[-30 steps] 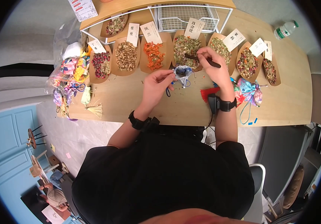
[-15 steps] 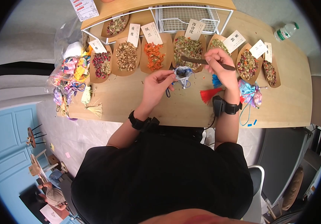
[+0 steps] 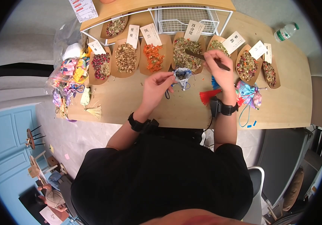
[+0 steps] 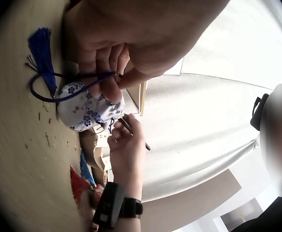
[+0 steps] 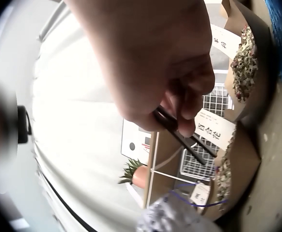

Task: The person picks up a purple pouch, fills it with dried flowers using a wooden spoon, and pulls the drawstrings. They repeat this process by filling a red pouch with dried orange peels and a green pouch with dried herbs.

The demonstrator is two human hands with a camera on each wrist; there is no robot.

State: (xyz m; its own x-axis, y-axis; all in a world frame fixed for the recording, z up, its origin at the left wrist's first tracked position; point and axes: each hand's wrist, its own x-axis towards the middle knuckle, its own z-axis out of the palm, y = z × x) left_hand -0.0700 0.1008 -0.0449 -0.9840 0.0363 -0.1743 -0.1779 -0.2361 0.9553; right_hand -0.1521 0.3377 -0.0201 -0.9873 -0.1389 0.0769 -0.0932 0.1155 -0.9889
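My left hand (image 3: 156, 87) pinches the rim of a small white drawstring pouch (image 3: 182, 76) printed with blue flowers. In the left wrist view a dark blue cord (image 4: 44, 99) and a blue tassel (image 4: 43, 55) hang by it; dark bits show inside its mouth. My right hand (image 3: 220, 67) grips slim dark brown tongs (image 3: 196, 55), whose two prongs (image 5: 187, 146) stand slightly apart in the right wrist view. Their tips overlap the greenish dried herb mix (image 3: 185, 44) in a kraft paper tray (image 3: 175, 64), just beyond the pouch.
Other paper trays hold orange petals (image 3: 153, 58), brown chips (image 3: 125, 56) and rosebuds (image 3: 100, 66), with label cards. Bagged sachets (image 3: 71, 69) lie left. A red tassel (image 3: 208, 96) and colourful pouches (image 3: 248, 93) lie right. A white wire rack (image 3: 187, 20) and a bottle (image 3: 286, 32) stand behind.
My right hand moved right with the tongs, away from over the pouch's far side, then slightly back left. The left hand stays on the pouch's rim.
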